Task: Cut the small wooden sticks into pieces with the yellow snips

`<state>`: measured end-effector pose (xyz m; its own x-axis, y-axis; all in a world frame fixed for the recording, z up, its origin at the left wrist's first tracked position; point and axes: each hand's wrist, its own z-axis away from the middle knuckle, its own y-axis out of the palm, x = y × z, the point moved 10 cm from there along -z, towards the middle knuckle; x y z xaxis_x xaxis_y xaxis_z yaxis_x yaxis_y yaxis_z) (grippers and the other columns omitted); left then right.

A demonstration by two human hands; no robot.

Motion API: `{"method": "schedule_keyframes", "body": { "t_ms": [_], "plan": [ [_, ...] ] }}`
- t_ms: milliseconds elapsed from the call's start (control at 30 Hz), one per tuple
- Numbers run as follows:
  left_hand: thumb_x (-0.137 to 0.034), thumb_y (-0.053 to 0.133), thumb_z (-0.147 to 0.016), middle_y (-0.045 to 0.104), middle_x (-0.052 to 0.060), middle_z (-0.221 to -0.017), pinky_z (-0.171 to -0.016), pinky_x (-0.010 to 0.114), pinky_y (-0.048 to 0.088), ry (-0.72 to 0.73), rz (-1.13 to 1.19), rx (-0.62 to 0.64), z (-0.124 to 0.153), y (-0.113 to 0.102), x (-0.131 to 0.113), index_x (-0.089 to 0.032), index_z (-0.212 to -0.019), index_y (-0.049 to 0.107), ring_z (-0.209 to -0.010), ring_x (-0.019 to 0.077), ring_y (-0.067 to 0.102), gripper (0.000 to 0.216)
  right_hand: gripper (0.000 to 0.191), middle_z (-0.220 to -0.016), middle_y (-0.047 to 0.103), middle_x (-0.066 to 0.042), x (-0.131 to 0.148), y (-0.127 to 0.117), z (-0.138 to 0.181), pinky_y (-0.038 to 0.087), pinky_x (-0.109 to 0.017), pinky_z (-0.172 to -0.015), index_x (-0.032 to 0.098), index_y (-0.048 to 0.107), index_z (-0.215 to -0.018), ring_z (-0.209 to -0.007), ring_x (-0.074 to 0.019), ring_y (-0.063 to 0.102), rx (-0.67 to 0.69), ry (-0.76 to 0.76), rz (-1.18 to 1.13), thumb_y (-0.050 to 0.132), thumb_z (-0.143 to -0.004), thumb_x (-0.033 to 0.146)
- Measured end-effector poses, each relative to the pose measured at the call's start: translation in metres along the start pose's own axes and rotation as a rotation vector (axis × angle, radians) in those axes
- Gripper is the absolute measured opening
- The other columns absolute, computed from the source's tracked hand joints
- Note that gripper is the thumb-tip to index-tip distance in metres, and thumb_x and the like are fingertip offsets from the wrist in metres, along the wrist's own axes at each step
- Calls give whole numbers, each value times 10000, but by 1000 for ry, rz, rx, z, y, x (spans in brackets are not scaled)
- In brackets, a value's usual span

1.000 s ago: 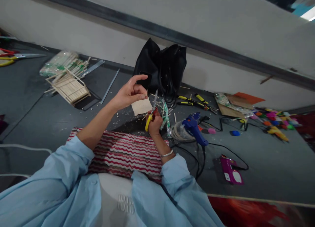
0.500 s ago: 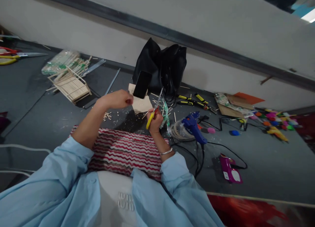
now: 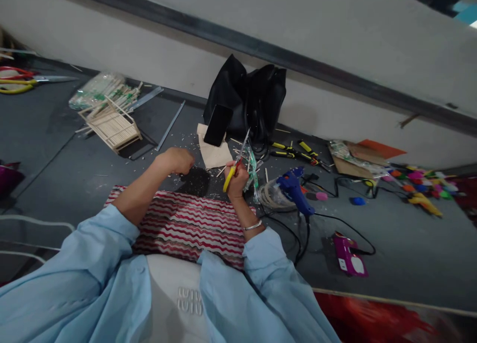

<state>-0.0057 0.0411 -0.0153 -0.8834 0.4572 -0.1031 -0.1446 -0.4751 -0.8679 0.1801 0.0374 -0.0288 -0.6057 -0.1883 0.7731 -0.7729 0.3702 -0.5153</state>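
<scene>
Holding scissors (image 3: 239, 159), the right hand (image 3: 237, 182) partly hides their handles (image 3: 228, 179).

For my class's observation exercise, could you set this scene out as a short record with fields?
Left hand: curled; any contents hidden
Right hand: holding yellow-and-red scissors, blades pointing forward
Ahead of hands: black phone, partly over a beige sheet
Behind that: black bag
Right side: blue glue gun
Left side: small stick frame

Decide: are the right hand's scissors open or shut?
The scissors look shut, or nearly: beyond the right hand, the blades show as one narrow strip. Any slight gap is too small to tell.
</scene>
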Motion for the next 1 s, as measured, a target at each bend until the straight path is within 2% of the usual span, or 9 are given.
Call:
{"method": "schedule_keyframes", "body": {
  "t_ms": [100,167,233,333,667,767,867,933,1000],
  "plan": [
    [-176,447,-816,719,144,-1055,-669,274,463,63,19,-251,-1,-26,-25,-161,-970,722,-946,256,671,316,161,-652,604,4,-2,2,0,412,-242,-569,164,624,-817,-568,-125,510,7,1,-12,500,-758,246],
    [-170,440,-829,713,143,-1080,-699,273,471,138,18,-320,-5,-30,-47,-160,-991,710,-994,257,669,315,152,-665,619,1,-1,1,0,422,-245,-575,170,620,-804,-571,-126,518,5,-12,-24,501,-751,248],
    [-164,464,-822,711,149,-1078,-711,273,478,198,20,-306,-12,-24,-67,-155,-1005,704,-1003,261,672,302,142,-658,624,2,2,0,-1,429,-248,-581,173,614,-781,-566,-126,518,0,-26,-19,499,-738,245],
    [-120,469,-816,714,172,-1046,-727,277,492,194,34,-236,-23,-10,-79,-126,-981,708,-990,266,682,291,145,-641,622,4,4,-2,-2,429,-248,-577,175,612,-773,-552,-125,511,6,-25,6,493,-719,237],
    [-93,486,-782,708,189,-1023,-700,284,495,169,107,-239,-31,1,-72,-106,-1037,680,-959,277,688,321,155,-669,635,-9,5,-1,-1,440,-258,-596,171,623,-774,-580,-137,538,18,-46,-13,495,-728,246],
    [-108,510,-752,715,180,-967,-678,278,482,169,139,-270,-32,-3,-68,-99,-964,696,-905,264,688,282,151,-652,625,-3,2,0,-1,441,-256,-590,176,617,-784,-579,-140,539,25,-35,-15,496,-734,252],
    [-129,545,-725,717,131,-847,-657,265,463,213,359,-420,-28,-29,-64,-105,-847,704,-815,222,668,202,141,-654,633,-17,0,-1,-2,449,-265,-580,181,603,-766,-575,-149,545,21,-31,1,495,-736,266],
    [-129,583,-694,686,66,-731,-598,236,438,242,666,-517,-23,-51,-58,-114,-799,690,-684,159,625,150,123,-663,640,-30,1,0,-2,460,-277,-580,184,588,-745,-581,-158,555,15,-45,-8,513,-727,279],
    [-114,594,-674,619,2,-623,-521,205,395,270,1040,-553,-20,-65,-51,-122,-771,667,-541,93,541,122,121,-689,648,-38,1,1,-1,467,-278,-571,184,580,-764,-584,-160,564,13,-45,-67,517,-721,278]
  ]
}}
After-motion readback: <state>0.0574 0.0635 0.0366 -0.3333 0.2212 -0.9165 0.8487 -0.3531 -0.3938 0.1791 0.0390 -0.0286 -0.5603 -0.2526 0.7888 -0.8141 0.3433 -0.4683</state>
